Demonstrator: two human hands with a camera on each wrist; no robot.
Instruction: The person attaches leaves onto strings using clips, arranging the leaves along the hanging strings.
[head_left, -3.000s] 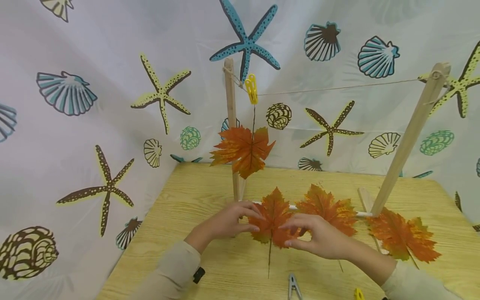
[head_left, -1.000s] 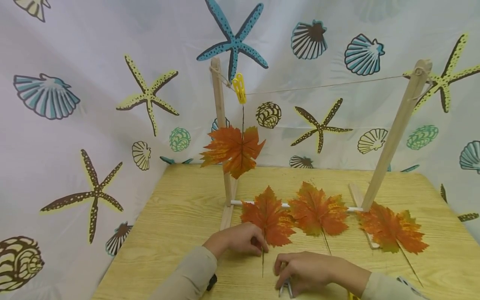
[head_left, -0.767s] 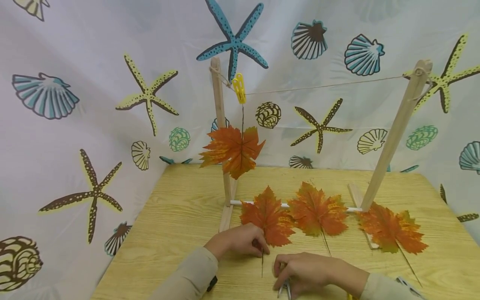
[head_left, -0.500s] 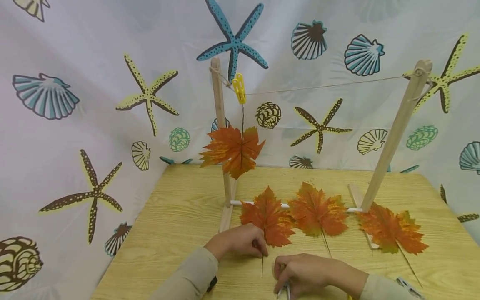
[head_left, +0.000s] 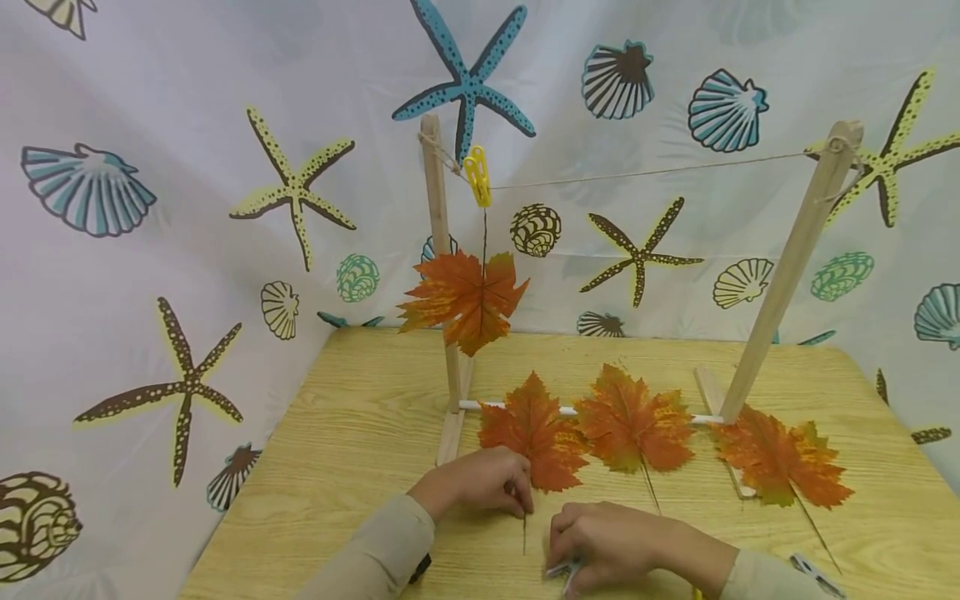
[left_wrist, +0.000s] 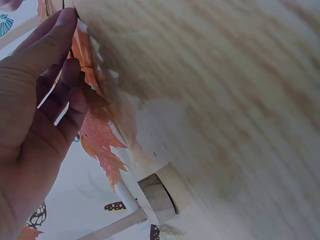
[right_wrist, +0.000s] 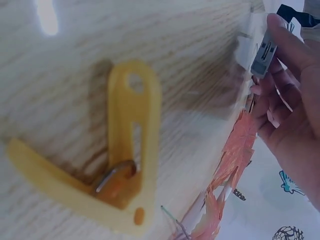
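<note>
Fingers of the left hand are pinching the thin dark stem of the left leaf, and the free end of that stem is pointing toward the person. The right hand is grasping a grey clothespin between thumb and fingers, near the stem but apart from it. Close to the right wrist, a yellow clothespin is lying on the desk, only a sliver of it showing at the lower edge of the head view. A second grey clip is lying beside the right sleeve.

Beyond the hands, the left leaf is resting over a white bar and meeting the edge of the middle leaf, which is also covering part of the bar. The right leaf is lying over the wooden foot of the right post. The bar is running low between this post and the left post, while a string is stretching between their tops. Near the left post, a yellow peg is gripping a fourth leaf, which is hanging stem upward. Farther back, a pale cloth printed with starfish and shells is hanging behind the desk.
</note>
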